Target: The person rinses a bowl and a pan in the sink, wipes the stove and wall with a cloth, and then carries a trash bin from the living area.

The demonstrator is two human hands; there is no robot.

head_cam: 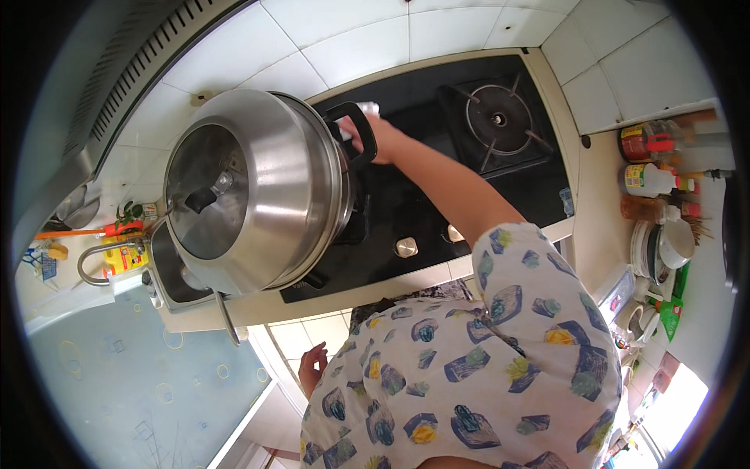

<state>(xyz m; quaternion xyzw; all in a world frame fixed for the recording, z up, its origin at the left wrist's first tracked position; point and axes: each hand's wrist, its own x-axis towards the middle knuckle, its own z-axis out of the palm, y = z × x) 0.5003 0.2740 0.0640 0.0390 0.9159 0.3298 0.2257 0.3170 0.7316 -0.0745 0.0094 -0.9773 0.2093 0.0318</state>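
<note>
My right hand [381,138] reaches across the black glass gas hob [419,202], behind the handle of a large lidded steel pot. A white cloth [369,108] shows at its fingers, pressed toward the hob surface; the pot's black handle [368,132] partly hides both. The steel pot [281,193] stands over the left burner, its tall domed lid fitted with a glass window [205,170] and a black knob [201,200]. Down by my side hangs my left hand [313,364], holding nothing, with loosely curled fingers and a gap beside the thumb.
On the right is a bare burner with a pan support [499,120]. Bottles [644,179] and stacked plates [641,249] line the right side. Left of the pot sit a sink [170,252], a curved faucet [88,258] and a yellow bottle [125,255]. A range hood [117,88] overhangs the upper left.
</note>
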